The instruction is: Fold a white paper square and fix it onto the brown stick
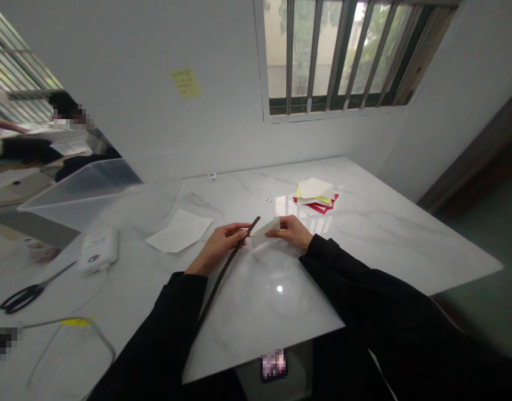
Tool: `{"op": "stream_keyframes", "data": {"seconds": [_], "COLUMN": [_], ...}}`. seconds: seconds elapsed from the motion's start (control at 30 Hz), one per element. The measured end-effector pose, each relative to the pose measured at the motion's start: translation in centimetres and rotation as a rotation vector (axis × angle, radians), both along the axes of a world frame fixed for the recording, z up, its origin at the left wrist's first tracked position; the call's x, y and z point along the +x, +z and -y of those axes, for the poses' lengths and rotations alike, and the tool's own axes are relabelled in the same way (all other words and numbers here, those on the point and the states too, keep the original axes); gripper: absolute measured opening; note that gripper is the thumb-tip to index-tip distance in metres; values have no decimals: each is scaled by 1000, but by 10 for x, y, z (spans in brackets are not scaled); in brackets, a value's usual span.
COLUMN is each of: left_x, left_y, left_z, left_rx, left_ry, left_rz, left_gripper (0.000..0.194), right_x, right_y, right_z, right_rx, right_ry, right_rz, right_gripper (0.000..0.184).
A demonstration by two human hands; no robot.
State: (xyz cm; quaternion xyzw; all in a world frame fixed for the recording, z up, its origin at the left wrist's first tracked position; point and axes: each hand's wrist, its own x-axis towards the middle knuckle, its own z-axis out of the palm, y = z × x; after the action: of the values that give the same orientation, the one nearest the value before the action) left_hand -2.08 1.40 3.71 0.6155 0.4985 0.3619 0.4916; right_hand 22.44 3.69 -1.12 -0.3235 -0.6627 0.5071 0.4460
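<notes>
Over the marble-patterned table (385,234), my left hand (218,245) is closed on a long, thin dark brown strip (223,274), which slants down toward my left sleeve. The strip's upper end sticks out past my fingertips. A small piece of white paper (262,231) is pinched in my right hand (295,231), its left edge reaching the fingers of my left hand. Whether the paper touches the strip, I cannot tell. Left of my hands lies a larger white sheet (181,231). A pile of white, yellow and red paper pieces (316,192) rests beyond my right hand.
Scissors (28,295), a white power bank-like device (98,250) with a cable and a clear plastic bin (80,189) are on the left. Tiny bits (268,200) lie behind my hands. A phone (274,365) shows below the table edge. Another person (66,108) is at far left.
</notes>
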Motion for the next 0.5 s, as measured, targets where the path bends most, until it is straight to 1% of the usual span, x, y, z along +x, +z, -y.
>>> {"op": "stream_keyframes", "data": {"seconds": [0.1, 0.13, 0.17, 0.23, 0.3, 0.37, 0.5], "left_x": [-8, -10, -11, -9, -5, -1, 2], "left_y": [-2, -1, 0, 3, 6, 7, 7], "left_z": [1, 2, 4, 8, 12, 15, 18], "left_rx": [-52, -62, -73, -94, -115, -133, -149], "left_ry": [-68, -84, -100, -143, -184, -215, -243], "left_rz": [50, 64, 73, 85, 108, 136, 183], "left_gripper": [45, 45, 45, 46, 46, 44, 41], "right_x": [7, 10, 11, 14, 14, 14, 15], "right_y": [9, 13, 17, 25, 31, 34, 37], "right_z": [1, 2, 3, 5, 8, 10, 13], "right_rx": [273, 352, 419, 521, 578, 602, 630], "right_ry": [-186, -225, -242, -226, -191, -162, -155], "right_rz": [152, 175, 188, 216, 257, 294, 308], "right_gripper": [13, 11, 9, 7, 7, 6, 2]}}
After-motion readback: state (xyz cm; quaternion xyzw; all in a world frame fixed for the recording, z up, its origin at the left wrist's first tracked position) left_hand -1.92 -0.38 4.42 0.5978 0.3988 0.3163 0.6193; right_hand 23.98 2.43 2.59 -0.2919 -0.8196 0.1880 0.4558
